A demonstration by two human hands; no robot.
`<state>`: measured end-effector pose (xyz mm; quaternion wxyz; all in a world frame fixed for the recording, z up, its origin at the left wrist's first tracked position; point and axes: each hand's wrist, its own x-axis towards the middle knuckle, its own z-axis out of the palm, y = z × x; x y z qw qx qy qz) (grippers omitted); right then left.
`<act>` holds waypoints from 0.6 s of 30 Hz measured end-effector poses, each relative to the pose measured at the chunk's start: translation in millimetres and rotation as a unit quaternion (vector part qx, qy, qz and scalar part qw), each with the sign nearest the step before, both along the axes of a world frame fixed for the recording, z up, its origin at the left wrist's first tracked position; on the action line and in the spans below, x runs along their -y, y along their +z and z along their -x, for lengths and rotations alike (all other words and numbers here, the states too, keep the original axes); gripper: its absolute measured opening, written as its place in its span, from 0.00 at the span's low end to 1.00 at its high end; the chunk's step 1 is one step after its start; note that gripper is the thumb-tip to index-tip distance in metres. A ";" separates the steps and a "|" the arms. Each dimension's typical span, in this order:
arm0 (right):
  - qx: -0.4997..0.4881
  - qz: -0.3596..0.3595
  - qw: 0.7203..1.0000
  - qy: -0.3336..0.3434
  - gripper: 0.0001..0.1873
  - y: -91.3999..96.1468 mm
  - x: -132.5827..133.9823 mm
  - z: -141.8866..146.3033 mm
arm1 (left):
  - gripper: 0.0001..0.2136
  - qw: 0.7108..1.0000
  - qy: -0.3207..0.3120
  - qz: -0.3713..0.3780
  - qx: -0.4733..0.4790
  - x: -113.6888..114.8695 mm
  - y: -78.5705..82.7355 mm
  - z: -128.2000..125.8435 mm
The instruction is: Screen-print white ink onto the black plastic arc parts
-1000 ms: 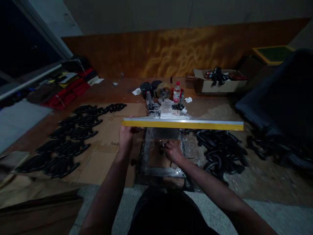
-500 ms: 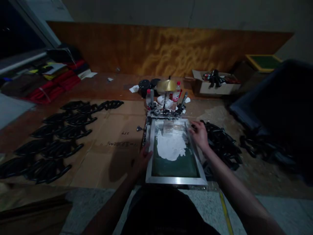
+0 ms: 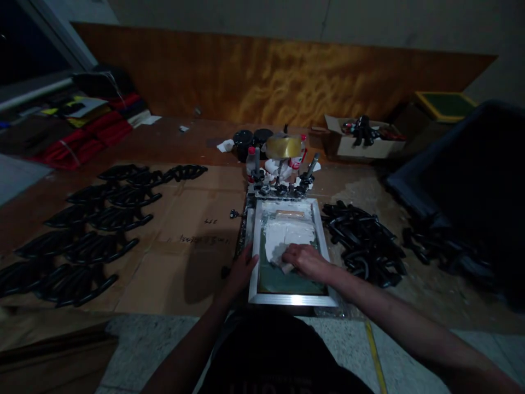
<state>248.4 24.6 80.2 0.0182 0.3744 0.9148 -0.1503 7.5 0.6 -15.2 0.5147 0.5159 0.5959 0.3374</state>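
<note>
Lower centre of the picture: your right hand pinches what looks like a pale scraper at the near edge of the white paste, on a green screen inside a metal frame. Left hand at the frame's left rail; can't tell whether it grips. Risks, as judged: uneven pressure could leave paste patchy; a slack left hand could let the frame slide; a wide rightward swing could catch the black pieces heaped right of centre.
</note>
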 end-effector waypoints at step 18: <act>-0.122 -0.079 0.938 -0.315 0.30 45.7 -83.7 -32.6 | 0.16 0.998 0.048 -0.013 0.026 -1.8 89.3 0.7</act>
